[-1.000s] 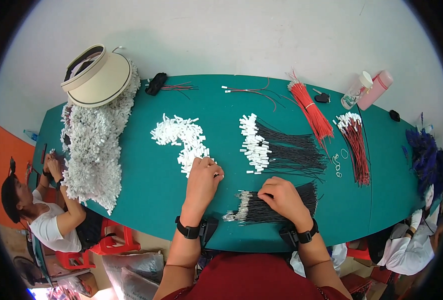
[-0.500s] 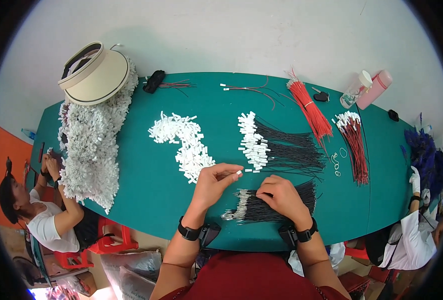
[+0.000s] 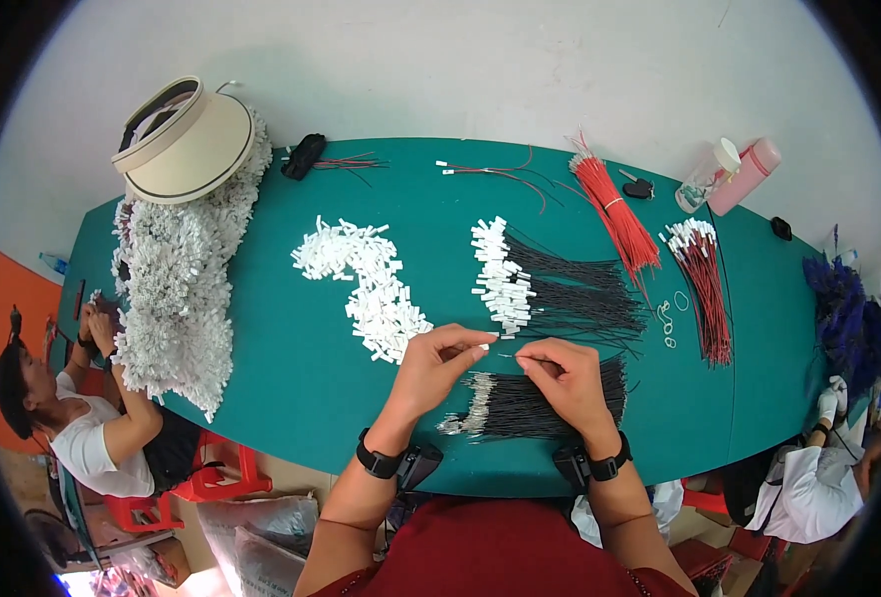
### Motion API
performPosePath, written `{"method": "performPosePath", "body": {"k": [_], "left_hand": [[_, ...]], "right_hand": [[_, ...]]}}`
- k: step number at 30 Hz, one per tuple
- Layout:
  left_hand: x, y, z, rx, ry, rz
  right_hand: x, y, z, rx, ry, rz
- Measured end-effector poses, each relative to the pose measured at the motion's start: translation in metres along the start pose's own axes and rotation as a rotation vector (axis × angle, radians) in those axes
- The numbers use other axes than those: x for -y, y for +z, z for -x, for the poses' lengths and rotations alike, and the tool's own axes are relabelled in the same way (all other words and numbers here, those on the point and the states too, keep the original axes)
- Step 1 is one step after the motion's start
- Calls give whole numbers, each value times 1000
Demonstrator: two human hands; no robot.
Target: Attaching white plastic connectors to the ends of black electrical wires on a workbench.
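Between the thumb and index finger of my left hand [image 3: 430, 370] is a small white connector housing [image 3: 484, 347]. My right hand [image 3: 568, 382] pinches a thin black wire [image 3: 506, 355], its bare metal end pointing left toward the housing, a small gap apart. Beneath my right hand lies a bundle of black wires [image 3: 525, 408] with silver terminal ends on the left. Just beyond my hands are black wires fitted with white housings [image 3: 501, 279]. A loose heap of white housings [image 3: 381, 308] spreads past my left hand.
On the green table [image 3: 291, 398], a mound of white connectors [image 3: 182, 298] under a cream visor [image 3: 201, 149] stands left. Red wires [image 3: 619, 219], red-black wires [image 3: 704, 298], keys [image 3: 638, 187], and bottles [image 3: 747, 177] are right. A person [image 3: 102, 428] sits left; another [image 3: 808, 488] right.
My right hand has lifted off the wire bundle with a black wire and moved up beside my left hand. The left hand has shifted slightly right with the housing.
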State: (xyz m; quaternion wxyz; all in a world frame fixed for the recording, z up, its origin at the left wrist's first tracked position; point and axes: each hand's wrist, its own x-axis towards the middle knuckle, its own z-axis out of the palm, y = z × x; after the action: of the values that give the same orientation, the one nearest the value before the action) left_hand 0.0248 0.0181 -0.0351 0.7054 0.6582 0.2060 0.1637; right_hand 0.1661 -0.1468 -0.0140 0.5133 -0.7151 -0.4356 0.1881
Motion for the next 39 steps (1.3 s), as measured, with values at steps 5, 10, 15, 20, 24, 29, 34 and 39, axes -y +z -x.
{"method": "performPosePath", "body": {"k": [5,10,15,20,24,29,34,39], "left_hand": [[2,1,-1,24,11,-113],[0,2,-1,-10,-52,59],[5,0,-3,-48,-48,178],[7,-1,-3,-78,-134,289],[5,1,-3,-69,-165,287],[4,5,-2,-91,-148,327],[6,5,-2,-89,-147,272],[6,4,-2,-72,-144,265]], "right_hand": [[-5,1,2,-74,-67,21],[0,0,0,-103,-164,111],[-2,3,-1,-153,-235,101],[4,1,3,-110,-87,30],[3,1,1,-111,-104,30],[4,2,0,-121,-140,18],[2,4,1,-160,-149,61],[-1,6,0,-216,-254,113]]}}
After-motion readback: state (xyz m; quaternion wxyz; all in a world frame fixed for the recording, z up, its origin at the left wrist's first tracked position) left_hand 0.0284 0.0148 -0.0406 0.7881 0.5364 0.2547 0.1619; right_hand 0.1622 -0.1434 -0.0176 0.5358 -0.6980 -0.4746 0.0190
